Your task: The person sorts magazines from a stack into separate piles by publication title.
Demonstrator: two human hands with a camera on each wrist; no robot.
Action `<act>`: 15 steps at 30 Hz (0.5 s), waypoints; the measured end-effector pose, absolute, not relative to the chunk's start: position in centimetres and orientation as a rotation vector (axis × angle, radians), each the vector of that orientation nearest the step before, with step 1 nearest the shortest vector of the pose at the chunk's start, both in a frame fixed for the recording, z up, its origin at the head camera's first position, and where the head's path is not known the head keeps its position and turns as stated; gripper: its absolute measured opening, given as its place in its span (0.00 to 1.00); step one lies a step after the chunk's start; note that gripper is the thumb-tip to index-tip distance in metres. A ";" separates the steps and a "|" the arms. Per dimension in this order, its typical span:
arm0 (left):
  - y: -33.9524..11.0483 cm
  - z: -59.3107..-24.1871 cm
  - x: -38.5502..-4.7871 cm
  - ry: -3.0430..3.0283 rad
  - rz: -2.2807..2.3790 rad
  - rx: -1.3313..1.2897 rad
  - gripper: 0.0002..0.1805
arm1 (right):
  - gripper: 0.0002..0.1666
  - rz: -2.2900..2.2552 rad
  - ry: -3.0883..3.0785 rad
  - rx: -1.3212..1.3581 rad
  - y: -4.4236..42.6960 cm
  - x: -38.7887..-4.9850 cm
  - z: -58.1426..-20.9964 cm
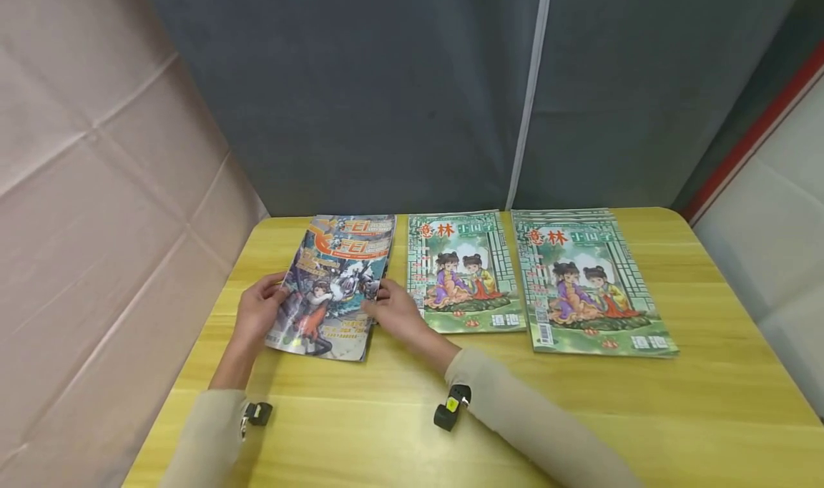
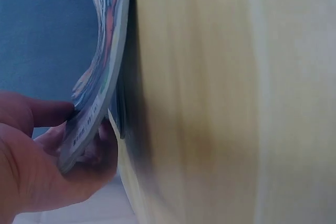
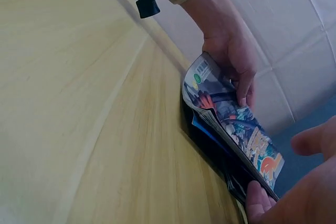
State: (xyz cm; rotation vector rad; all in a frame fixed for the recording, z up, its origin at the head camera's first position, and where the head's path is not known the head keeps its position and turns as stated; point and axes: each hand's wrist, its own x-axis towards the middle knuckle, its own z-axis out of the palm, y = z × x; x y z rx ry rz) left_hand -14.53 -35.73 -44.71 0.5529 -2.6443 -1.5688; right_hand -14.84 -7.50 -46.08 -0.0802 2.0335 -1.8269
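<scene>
Both left hand [image 1: 256,310] and right hand [image 1: 399,313] flank the magazine [image 1: 327,298]. Left fingers [image 2: 104,153] pinch one edge; right fingers [image 3: 256,200] touch the other, thumb [image 3: 311,141] apart.

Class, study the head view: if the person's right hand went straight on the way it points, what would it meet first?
The upper FEI magazine: the right hand is at its right edge, pointing across the cover. How far the fingers reach beneath is unclear.

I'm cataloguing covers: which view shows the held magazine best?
The head view: the held magazine shows nearly its whole cover. Left wrist gives mainly its edge; right wrist, its cover at a slant.
</scene>
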 end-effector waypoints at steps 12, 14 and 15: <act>-34.9 -44.1 -14.7 -3.086 -1.045 0.481 0.39 | 0.46 -1.824 2.146 -0.122 -8.1 -14.2 -45.4; -34.6 -43.8 -14.5 -3.138 -0.953 0.442 0.41 | 0.43 -1.820 2.172 -0.153 -8.3 -14.0 -45.4; -34.4 -43.6 -14.4 -3.163 -0.905 0.421 0.41 | 0.43 -1.807 2.193 -0.163 -8.4 -13.9 -45.5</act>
